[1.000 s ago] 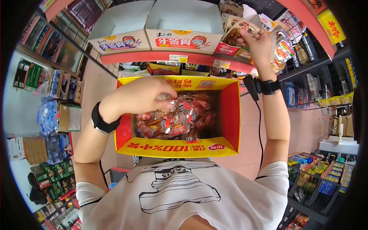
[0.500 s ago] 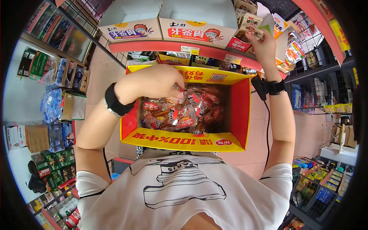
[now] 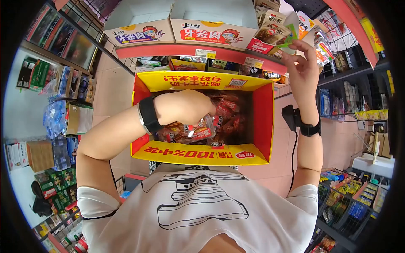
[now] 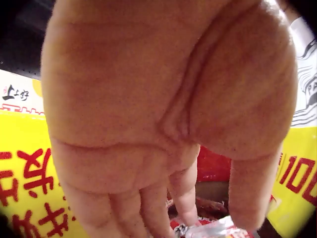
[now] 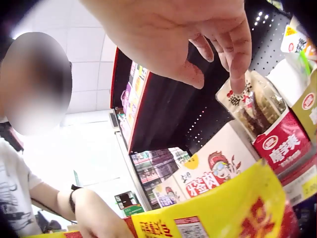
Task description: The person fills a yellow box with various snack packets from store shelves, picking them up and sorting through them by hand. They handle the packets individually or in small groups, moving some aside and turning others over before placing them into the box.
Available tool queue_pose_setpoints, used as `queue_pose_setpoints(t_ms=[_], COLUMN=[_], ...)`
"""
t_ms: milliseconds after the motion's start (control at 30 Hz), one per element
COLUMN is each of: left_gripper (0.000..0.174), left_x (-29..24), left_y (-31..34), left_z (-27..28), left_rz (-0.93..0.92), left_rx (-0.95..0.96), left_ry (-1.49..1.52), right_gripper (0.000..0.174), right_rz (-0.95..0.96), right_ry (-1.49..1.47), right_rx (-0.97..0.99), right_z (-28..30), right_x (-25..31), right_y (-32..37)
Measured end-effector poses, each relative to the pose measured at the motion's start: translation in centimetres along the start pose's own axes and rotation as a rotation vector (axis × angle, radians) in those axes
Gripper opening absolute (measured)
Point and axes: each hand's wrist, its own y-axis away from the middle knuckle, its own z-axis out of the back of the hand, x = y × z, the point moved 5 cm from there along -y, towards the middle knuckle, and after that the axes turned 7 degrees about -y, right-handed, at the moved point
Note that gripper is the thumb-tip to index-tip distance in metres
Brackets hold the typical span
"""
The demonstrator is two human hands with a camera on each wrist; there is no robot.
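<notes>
A yellow and red cardboard box (image 3: 202, 157) stands before the person, with small clear-and-red snack packets (image 3: 201, 134) heaped inside. My left hand (image 3: 183, 106) reaches down into it, and the left wrist view shows its fingers (image 4: 153, 208) extended over the packets, the thumb apart from them. My right hand (image 3: 304, 71) is raised at the shelf's right part with loosely bent fingers and nothing held. Beside it, a brown snack pouch (image 3: 270, 33) stands in a red display carton (image 3: 259, 45). In the right wrist view the fingertips overlap the pouch's top.
Two white display cartons, one purple-lettered (image 3: 137, 37) and one red-lettered (image 3: 213, 36), sit on the upper shelf. A red shelf edge (image 3: 168, 51) with price tags runs above the box. More pouches (image 3: 322, 52) are at the right. A black cable (image 3: 294, 160) hangs from the right wrist.
My right hand has let go of the pouch, which stands in the carton, and has drawn back to the right. My left hand has moved right and deeper into the box.
</notes>
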Motion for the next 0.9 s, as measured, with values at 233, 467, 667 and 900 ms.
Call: queue_pose_setpoints(t_ms=[233,467,667,900], left_gripper=[0.055,0.053,0.05,0.048], left_x=[0.4,-0.2,-0.6,-0.3], left_y=[-2.1,-3.5,-3.4,-3.0], left_z=[-1.2,-2.3,-3.5,-3.3], left_rz=[0.023,0.044,0.049,-0.005], left_rx=[-0.144,-0.119,-0.181,-0.272], left_ry=[-0.107,-0.312,-0.297,-0.343], right_gripper=[0.008,0.012,0.009,0.005], right_rz=[-0.129,-0.01,0.324,0.341], right_ry=[-0.067,0.083,0.355,0.604], right_rx=[0.324,0.715,1.195,1.302], right_z=[-2.3,-6.4,-10.3,-13.3], right_x=[2.4,5.3,3.9,1.7], right_y=[2.0,2.6,6.0,7.4])
